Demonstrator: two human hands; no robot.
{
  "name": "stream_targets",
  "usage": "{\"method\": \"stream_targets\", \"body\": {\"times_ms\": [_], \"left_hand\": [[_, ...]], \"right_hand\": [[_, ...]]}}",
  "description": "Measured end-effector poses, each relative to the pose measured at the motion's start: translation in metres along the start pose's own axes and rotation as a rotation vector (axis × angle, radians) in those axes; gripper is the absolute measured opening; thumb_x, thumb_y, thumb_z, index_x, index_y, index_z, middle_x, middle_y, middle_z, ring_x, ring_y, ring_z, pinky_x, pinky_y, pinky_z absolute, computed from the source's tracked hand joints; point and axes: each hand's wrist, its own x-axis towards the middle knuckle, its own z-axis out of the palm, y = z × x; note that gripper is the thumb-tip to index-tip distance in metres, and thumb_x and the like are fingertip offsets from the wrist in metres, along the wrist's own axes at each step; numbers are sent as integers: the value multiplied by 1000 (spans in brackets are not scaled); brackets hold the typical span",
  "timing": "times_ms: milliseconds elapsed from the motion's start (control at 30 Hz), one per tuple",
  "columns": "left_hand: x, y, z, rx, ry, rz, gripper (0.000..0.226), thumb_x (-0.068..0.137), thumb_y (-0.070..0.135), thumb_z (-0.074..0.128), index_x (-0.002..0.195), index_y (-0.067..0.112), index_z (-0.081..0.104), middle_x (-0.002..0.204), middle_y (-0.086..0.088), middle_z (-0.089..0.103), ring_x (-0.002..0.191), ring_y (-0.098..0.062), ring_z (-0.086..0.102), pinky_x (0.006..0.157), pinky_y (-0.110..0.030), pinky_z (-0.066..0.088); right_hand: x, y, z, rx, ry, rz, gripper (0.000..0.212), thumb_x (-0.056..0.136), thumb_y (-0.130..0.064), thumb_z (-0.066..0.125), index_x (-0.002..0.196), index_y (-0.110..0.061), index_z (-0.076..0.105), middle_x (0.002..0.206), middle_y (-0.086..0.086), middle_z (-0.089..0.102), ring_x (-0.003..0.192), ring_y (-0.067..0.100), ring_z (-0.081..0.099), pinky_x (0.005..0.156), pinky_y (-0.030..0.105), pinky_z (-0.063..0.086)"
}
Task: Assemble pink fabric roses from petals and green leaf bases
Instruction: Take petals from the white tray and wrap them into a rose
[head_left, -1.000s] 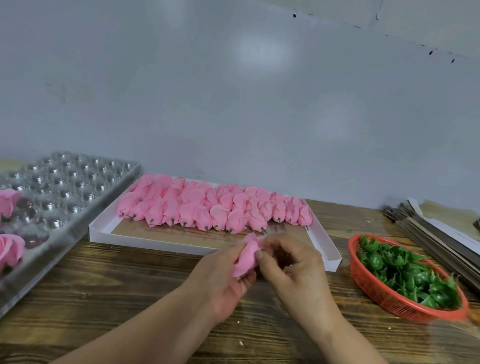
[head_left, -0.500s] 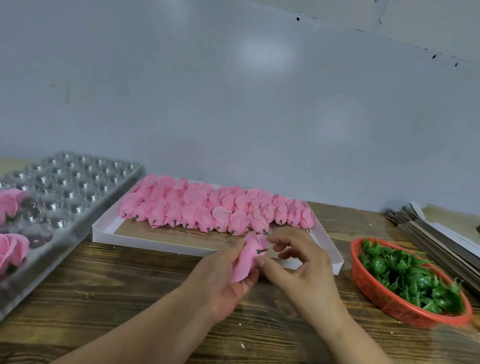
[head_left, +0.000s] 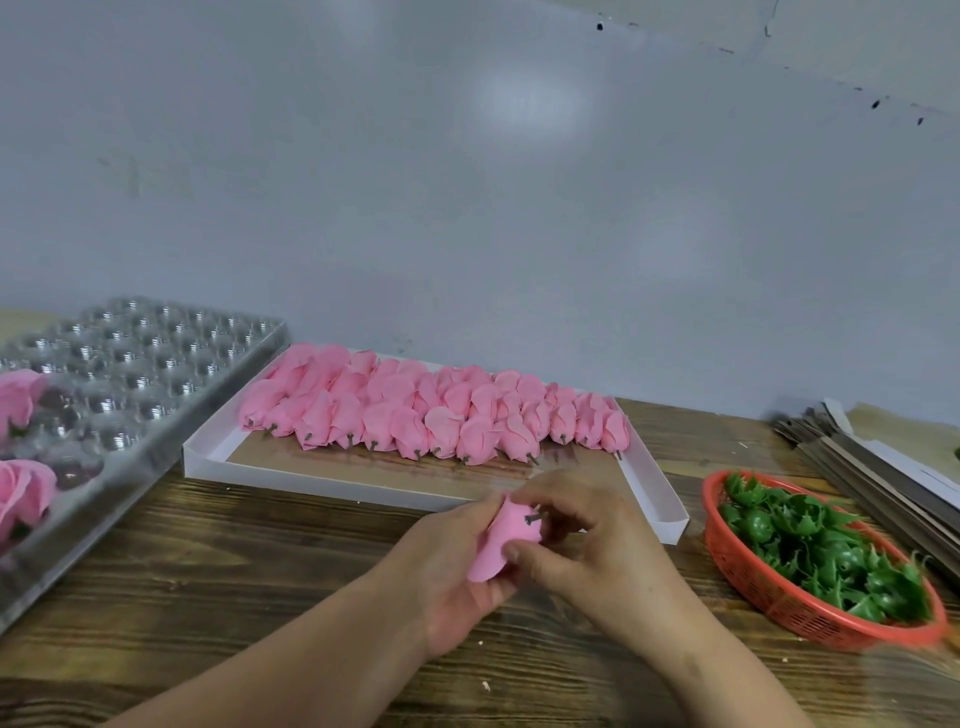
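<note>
Near the front middle of the wooden table (head_left: 260, 561), the left hand (head_left: 447, 577) cups a pink rosebud (head_left: 501, 540), fingers curled round it. The right hand (head_left: 592, 545) pinches the bud's lower edge with thumb and fingers; a short dark stem (head_left: 532, 517) pokes out, perhaps touched by the fingertips. Behind, a white tray (head_left: 654, 499) holds rows of pink buds (head_left: 436, 410). A red basket (head_left: 789, 608) of green leaf bases (head_left: 826, 545) sits at the right edge, a silver mould tray (head_left: 135, 374) with finished roses (head_left: 23, 493) at the left.

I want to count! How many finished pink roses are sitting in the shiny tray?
2. One finished rose sits at the shiny tray's left edge, another nearer the camera. More may be hidden outside the picture.
</note>
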Motion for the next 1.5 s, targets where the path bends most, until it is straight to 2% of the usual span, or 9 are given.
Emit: {"method": "stream_targets", "body": {"times_ms": [133,233,367,600,833,1033,1133,1233,1500], "left_hand": [[3,4,0,150,73,54,55,91,48,51,121,3,57,112,-20,68,96,-31,70,72,-41,59],[0,12,-1,598,165,329,70,69,76,43,123,31,52,125,3,62,111,-16,59,92,-39,48],[-1,21,-4,871,-33,585,103,52,92,49,140,41,32,135,20,51,110,14,50,87,-14,39],[0,10,-6,1130,-312,431,126,51,50,87,145,52,3,147,17,41,131,1,42,114,-34,33],[3,1,-6,1343,-138,608,119,70,29,80,145,51,-10,126,27,50,116,7,50,97,-10,38],[2,-6,-4,1262,-13,675,87,72,12,74,143,36,30,116,16,61,100,2,60,92,-19,48],[3,-4,-4,1221,-21,606,47,68,5,71,107,28,59,95,9,67,82,-4,63,74,-22,54],[5,-5,-5,1122,-37,492,23,69,0,69,79,20,62,72,3,62,62,-6,55,57,-22,46],[3,-3,-6,911,-98,244,16,87,1,52,94,16,53,87,-7,67,78,-16,72,65,-22,54]], "right_hand": [[1,-2,-3,15,47,93,35,68,-5,74,74,-36,60,74,-3,64,67,7,54,61,20,44],[1,0,-10,51,21,160,39,67,-4,75,78,-39,59,69,-6,59,60,0,50,58,17,43],[1,1,-13,77,-128,191,28,70,-5,74,78,-30,66,68,0,60,55,1,49,55,22,45],[1,-2,-12,140,-125,152,21,65,-9,79,78,-19,67,71,-5,62,54,2,45,51,25,40],[1,-10,-5,170,-61,216,28,63,-5,78,74,-21,58,70,-14,63,53,2,48,50,17,40],[0,-16,0,210,10,227,26,62,0,78,71,-12,58,54,-16,53,48,0,40,47,15,34],[1,-15,-2,213,36,231,27,60,-1,81,72,-6,58,53,-16,53,50,1,40,48,15,33],[0,-14,-2,213,44,225,27,60,-4,83,71,-5,58,52,-12,51,51,2,39,48,18,32],[5,2,-22,339,212,264,12,77,-6,70,76,-17,70,77,5,70,74,14,63,66,17,48]]}}
